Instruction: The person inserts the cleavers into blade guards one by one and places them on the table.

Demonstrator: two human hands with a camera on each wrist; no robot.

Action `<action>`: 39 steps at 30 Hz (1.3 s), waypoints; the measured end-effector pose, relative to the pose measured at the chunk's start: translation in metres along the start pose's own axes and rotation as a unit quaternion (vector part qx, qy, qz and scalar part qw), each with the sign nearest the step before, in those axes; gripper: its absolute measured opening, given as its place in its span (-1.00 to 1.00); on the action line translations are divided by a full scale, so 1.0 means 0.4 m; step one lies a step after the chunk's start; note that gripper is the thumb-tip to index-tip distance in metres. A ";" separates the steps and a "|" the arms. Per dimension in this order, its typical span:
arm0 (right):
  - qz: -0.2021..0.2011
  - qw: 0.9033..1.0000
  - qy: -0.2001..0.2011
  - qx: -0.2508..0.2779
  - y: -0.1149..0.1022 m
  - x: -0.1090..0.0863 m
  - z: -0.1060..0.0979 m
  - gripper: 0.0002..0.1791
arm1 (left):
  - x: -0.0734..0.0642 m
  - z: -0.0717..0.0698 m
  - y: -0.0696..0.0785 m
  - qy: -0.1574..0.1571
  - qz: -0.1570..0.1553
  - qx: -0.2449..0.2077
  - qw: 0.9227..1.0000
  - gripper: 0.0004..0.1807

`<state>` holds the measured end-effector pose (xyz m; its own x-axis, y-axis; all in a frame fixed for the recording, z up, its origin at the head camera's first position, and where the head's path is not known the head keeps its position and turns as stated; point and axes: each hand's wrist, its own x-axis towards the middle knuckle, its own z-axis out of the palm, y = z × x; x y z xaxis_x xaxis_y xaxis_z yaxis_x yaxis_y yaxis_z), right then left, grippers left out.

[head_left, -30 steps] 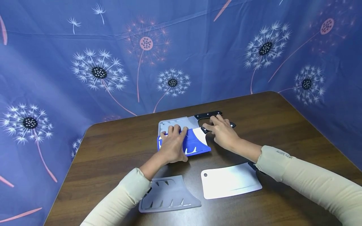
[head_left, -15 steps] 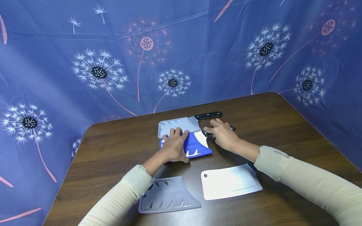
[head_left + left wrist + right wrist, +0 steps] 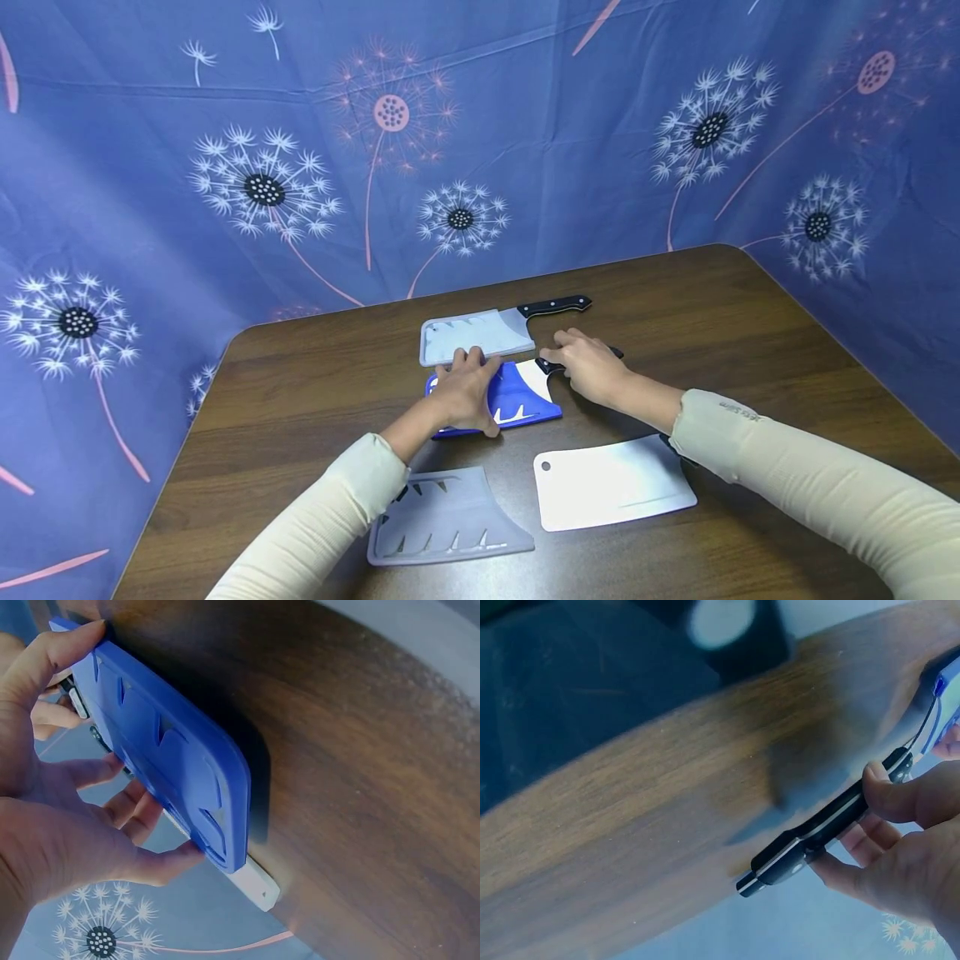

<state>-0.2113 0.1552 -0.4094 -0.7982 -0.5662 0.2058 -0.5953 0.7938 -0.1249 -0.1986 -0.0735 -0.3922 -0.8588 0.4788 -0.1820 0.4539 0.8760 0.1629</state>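
Observation:
A cleaver with a black handle [image 3: 821, 825] has its blade in a blue slotted blade guard [image 3: 516, 392]. My left hand [image 3: 467, 398] spans the guard from above; in the left wrist view the thumb is on one long edge and the fingers [image 3: 169, 862] are on the opposite edge. With the thumb and fingers of my right hand [image 3: 592, 364] I hold the handle, its rear end sticking out past them. Just behind lies another cleaver [image 3: 555, 307] in a pale, see-through guard [image 3: 472, 335].
Nearer to me on the brown wooden table [image 3: 300, 400] lie a bare cleaver [image 3: 611, 487], its handle partly under my right sleeve, and a loose grey guard [image 3: 450, 521] by my left sleeve. A blue dandelion-print cloth [image 3: 465, 100] hangs behind the table.
Both hands have brought the blue-guarded cleaver a little toward me, away from the cleaver at the back, which it overlapped before. The other cleavers and the grey guard have stayed put.

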 end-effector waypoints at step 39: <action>0.047 0.994 0.004 0.097 0.014 -0.081 -0.051 -0.45 | -0.083 -0.031 -0.022 0.048 0.054 -0.088 0.993 0.03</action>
<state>-0.1869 0.1826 -0.3968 -0.8504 -0.4898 0.1922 -0.5260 0.7847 -0.3278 -0.1771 -0.0979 -0.3757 -0.8297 0.5548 -0.0613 0.5039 0.7917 0.3453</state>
